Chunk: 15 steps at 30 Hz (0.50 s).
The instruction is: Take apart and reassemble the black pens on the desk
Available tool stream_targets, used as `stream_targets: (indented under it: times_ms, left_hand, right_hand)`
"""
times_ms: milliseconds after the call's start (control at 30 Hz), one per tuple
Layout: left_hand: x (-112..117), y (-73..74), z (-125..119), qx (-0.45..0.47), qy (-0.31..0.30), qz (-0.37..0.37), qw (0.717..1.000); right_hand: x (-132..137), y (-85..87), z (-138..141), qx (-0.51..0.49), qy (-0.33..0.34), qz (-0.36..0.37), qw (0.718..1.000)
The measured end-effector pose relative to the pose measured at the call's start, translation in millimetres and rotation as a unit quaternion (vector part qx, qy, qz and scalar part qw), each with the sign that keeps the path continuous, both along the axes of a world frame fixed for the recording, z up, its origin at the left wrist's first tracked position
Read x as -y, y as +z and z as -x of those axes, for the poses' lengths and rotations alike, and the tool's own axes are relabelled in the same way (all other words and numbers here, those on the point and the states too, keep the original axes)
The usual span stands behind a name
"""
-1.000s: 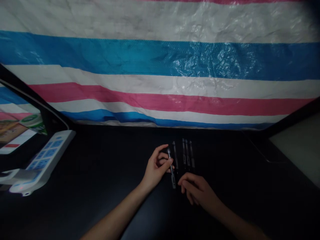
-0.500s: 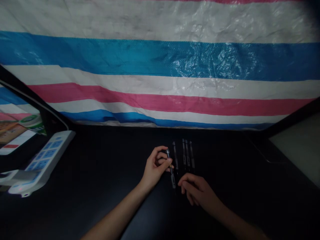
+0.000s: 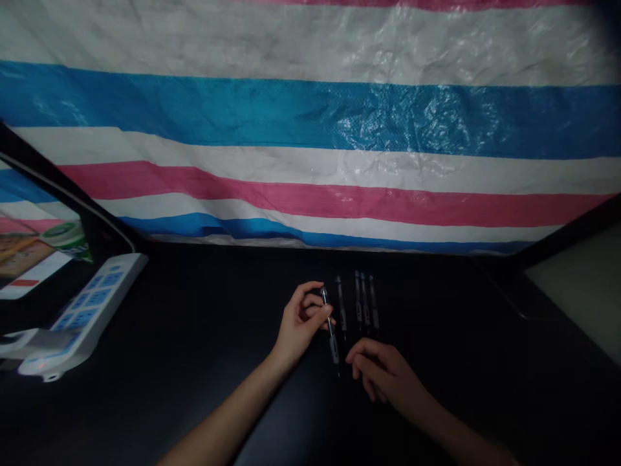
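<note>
On the dark table, my left hand (image 3: 301, 323) pinches a pen (image 3: 330, 327) between thumb and fingers, its tip end pointing toward me. Just right of it lie three more dark pens (image 3: 361, 304) in a row, parallel to each other. My right hand (image 3: 383, 375) rests on the table below those pens, fingers curled loosely, its fingertips near the held pen's lower end; I cannot see anything in it.
A white power strip with blue sockets (image 3: 85, 310) lies at the left, beside a box edge (image 3: 29, 259). A striped blue, pink and white tarp (image 3: 310, 129) hangs behind the table. A pale surface (image 3: 582, 285) sits at the right.
My left hand has closed tighter round the pen and shifted it slightly. My right hand has stayed almost still.
</note>
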<state>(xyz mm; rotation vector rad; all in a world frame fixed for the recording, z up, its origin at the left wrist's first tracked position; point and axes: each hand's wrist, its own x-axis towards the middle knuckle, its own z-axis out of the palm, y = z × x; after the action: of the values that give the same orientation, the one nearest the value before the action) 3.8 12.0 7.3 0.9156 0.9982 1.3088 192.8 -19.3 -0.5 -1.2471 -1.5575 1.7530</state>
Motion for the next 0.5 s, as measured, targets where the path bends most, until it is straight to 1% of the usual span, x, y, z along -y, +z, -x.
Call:
stream_targets:
  times_ms: [67, 133, 233, 367, 500]
  left_hand:
    - [-1, -1.0, 0, -0.008, 0.001, -0.010, 1.000]
    - [-3, -2.6, 1, -0.025, 0.016, -0.023, 0.999]
    - [-6, -5.8, 3, -0.086, 0.051, -0.046, 0.994]
    - [-9, -10.8, 7, -0.188, 0.097, -0.068, 0.975]
    - [-12, -14.9, 9, -0.217, 0.109, -0.079, 0.967]
  right_hand:
    - [0, -0.9, 0, -0.002, 0.000, -0.001, 1.000]
    - [1, -1.2, 0, -0.003, 0.000, -0.005, 1.000]
    - [0, -0.7, -1, 0.003, 0.004, -0.007, 1.000]
    - [-2, -1.2, -1, 0.003, 0.008, -0.010, 1.000]
    - [-2, -0.9, 0, -0.001, 0.008, -0.004, 1.000]
